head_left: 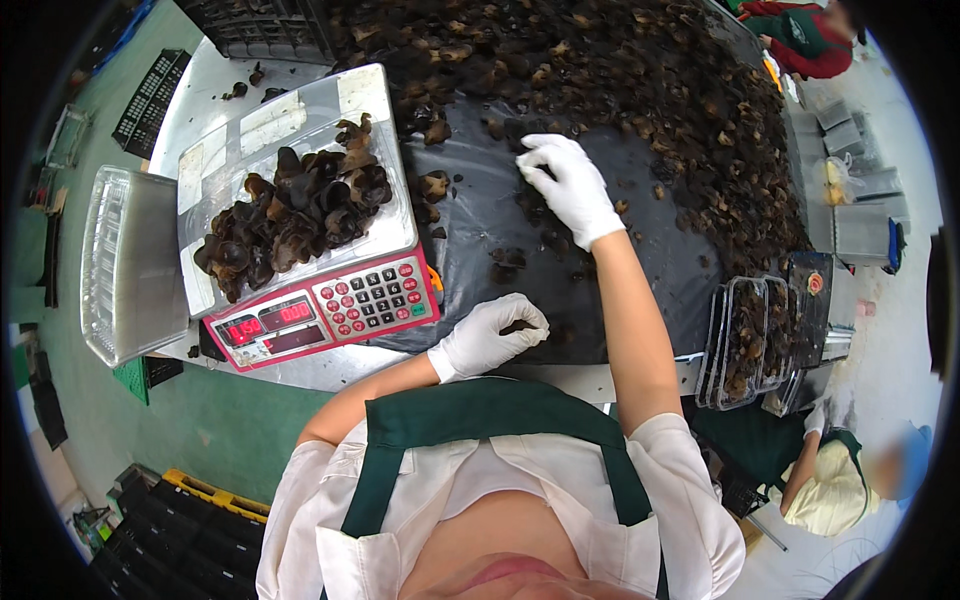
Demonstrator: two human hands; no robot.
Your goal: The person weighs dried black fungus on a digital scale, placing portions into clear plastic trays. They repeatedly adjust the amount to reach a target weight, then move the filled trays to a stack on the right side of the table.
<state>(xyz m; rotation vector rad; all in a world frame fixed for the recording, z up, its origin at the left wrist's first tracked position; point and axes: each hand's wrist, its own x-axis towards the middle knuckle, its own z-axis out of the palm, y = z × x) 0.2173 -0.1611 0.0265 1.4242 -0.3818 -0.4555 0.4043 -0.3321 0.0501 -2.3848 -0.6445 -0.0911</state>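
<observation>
A heap of dark brown wood ear mushrooms (290, 215) sits in a clear plastic tray on the pan of a red and white digital scale (325, 315), its display lit. My left hand (492, 337), white-gloved, is curled near the table's front edge, just right of the scale. A small dark piece of wood ear mushroom (516, 327) shows between its thumb and fingers. Farther out, my gloved right hand (570, 188) reaches over the black sheet (470, 220). Its fingers are bent in toward the thumb; whatever they hold is hidden. Scattered mushroom bits lie below it.
A large spread of wood ear mushrooms (600, 60) covers the table's far and right side. Stacked clear trays (135, 265) stand left of the scale; filled packs (745, 335) are at the right edge. A black crate (255, 30) is far left. Co-workers (830, 480) are at right.
</observation>
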